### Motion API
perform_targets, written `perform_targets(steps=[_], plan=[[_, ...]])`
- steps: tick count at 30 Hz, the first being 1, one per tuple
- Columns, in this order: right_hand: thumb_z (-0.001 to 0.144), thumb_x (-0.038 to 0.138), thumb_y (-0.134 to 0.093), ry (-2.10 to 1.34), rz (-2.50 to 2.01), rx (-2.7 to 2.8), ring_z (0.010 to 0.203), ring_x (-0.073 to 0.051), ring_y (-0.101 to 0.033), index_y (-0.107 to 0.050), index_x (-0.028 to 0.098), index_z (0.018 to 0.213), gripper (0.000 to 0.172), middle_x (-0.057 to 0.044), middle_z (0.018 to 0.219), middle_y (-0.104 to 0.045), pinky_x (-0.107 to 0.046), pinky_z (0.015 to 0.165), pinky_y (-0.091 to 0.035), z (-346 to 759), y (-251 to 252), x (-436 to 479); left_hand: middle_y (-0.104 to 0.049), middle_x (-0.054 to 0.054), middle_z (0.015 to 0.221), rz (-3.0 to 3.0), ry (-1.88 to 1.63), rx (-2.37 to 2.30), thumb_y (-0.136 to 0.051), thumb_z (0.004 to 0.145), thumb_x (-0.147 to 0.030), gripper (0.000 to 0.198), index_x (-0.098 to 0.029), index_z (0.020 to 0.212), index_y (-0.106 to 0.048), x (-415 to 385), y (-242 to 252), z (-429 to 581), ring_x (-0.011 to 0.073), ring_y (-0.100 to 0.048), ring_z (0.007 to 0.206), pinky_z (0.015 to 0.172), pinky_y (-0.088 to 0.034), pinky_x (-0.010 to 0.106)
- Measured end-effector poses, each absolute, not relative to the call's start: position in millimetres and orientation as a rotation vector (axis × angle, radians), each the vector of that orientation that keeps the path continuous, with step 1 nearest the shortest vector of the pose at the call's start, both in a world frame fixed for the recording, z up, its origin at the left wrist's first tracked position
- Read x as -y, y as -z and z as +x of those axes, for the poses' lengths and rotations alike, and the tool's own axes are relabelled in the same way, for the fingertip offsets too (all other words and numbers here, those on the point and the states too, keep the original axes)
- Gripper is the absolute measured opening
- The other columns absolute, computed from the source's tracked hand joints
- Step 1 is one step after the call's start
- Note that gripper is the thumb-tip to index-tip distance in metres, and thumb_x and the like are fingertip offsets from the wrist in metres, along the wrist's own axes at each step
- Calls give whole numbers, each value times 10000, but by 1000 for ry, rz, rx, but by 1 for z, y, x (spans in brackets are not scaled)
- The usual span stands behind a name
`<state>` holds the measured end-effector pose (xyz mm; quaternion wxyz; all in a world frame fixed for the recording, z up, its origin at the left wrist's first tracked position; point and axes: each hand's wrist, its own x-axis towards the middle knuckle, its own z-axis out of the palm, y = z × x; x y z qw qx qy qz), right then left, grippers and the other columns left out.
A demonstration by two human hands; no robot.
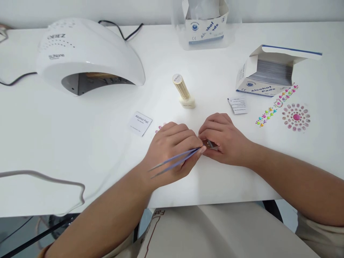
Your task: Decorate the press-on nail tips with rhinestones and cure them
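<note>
White table (80,143) steadies my left hand (172,150) clamping tweezers (174,162), tips meeting the small piece (210,144) my right hand (228,141) pinches

Tweezers (174,163) before bottle (184,91), right of lamp (88,57)

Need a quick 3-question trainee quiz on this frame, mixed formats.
1. True or false: the left hand holds the tweezers.
2. Multiple choice: what stands on its base just beyond the hands? A) the ribbed cream bottle B) the nail lamp C) the open alcohol pads box
3. Fill in: the gem stickers lie on the table to the ___ of the right hand, which pinches a small dark item.
Key: 1 true; 2 A; 3 right.
</note>
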<state>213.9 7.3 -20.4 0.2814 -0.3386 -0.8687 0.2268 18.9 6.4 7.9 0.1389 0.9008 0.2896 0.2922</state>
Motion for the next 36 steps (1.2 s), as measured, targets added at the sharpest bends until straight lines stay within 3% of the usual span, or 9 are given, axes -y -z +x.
perform_targets(steps=[8, 14, 21, 29, 32, 36], plan=[[860, 301, -589, -599, -914, 2345, 951, -227, -518, -602, 183, 808, 129, -30, 854, -679, -375, 811, -318, 213, 19, -6, -635, -22, 660, 2574, -828, -872, -580, 854, -159, 87, -196, 790, -535, -3, -6, 22, 137, -520, 607, 598, -396, 305], [841, 460, -630, -622, -916, 2354, 978, -237, -510, -618, 193, 859, 269, -39, 884, -679, -381, 828, -318, 214, 22, -7, -583, -43, 601, 2362, -1134, -936, -602, 832, -99, 144, -221, 787, -541, -4, -16, 16, 109, -475, 537, 551, -427, 299], [814, 493, -648, -642, -922, 2323, 1015, -256, -497, -641, 180, 934, 335, -65, 919, -676, -407, 860, -344, 216, 25, -6, -576, -36, 633, 2139, -1236, -1010, -605, 842, -81, 160, -240, 828, -592, -5, -14, 9, 132, -541, 628, 577, -461, 324], [748, 625, -644, -643, -898, 2280, 1052, -273, -498, -580, 177, 1078, 559, -88, 1001, -646, -450, 921, -370, 217, 22, -4, -557, -40, 613, 1945, -1311, -1002, -603, 864, -119, 137, -250, 836, -630, -6, -14, 6, 125, -537, 632, 553, -474, 319], [816, 529, -601, -583, -750, 2162, 987, -240, -542, -512, 203, 1130, 461, -85, 1012, -621, -453, 910, -396, 220, 17, -5, -517, -34, 581, 1911, -1258, -844, -569, 904, -175, 138, -225, 778, -596, -6, -18, 5, 116, -500, 584, 528, -455, 305], [835, 275, -567, -345, -593, 2112, 851, -193, -527, -492, 309, 1129, 305, -16, 887, -596, -400, 786, -401, 227, 10, -4, -459, -40, 524, 1802, -887, -766, -463, 962, -240, 316, -190, 650, -464, 1, -32, 4, 82, -418, 474, 436, -369, 245]])
